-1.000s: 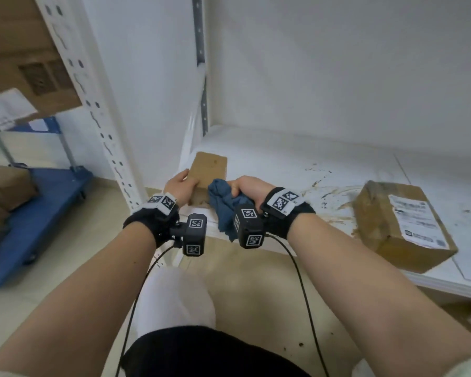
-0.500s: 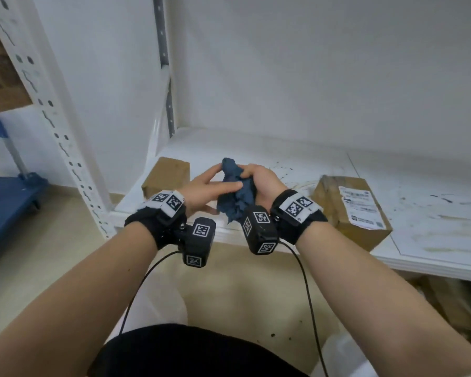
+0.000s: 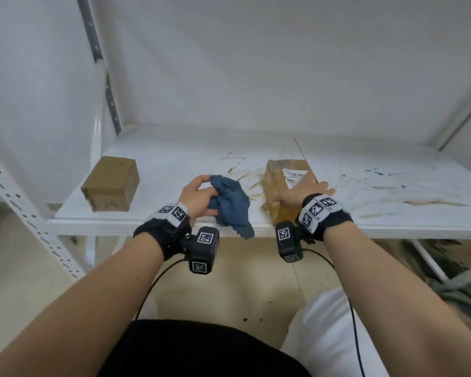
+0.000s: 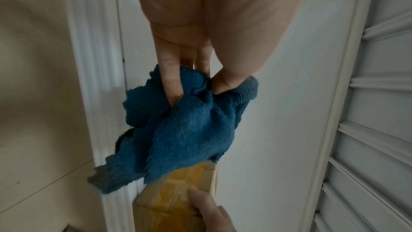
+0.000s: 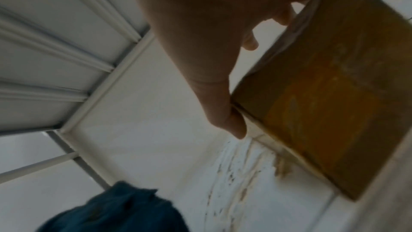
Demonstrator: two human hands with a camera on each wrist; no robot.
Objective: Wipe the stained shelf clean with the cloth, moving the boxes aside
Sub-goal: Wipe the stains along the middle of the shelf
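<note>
The left hand [image 3: 195,193] bunches the blue cloth [image 3: 230,204]; the right hand [image 3: 301,193] lies spread on the labelled box [image 3: 279,183] at the shelf [image 3: 158,161] front edge, its grip uncertain. Box-clearing underway; next, slide it off the stains [image 3: 245,175].

Left end: a small box [image 3: 110,187] stood on the shelf [image 3: 174,161].
Middle: bare stained shelf lay between it and the labelled box [image 3: 286,186].
Right: open stained shelf ran beyond the labelled box.
Overhead: room stayed open above both boxes.
</note>
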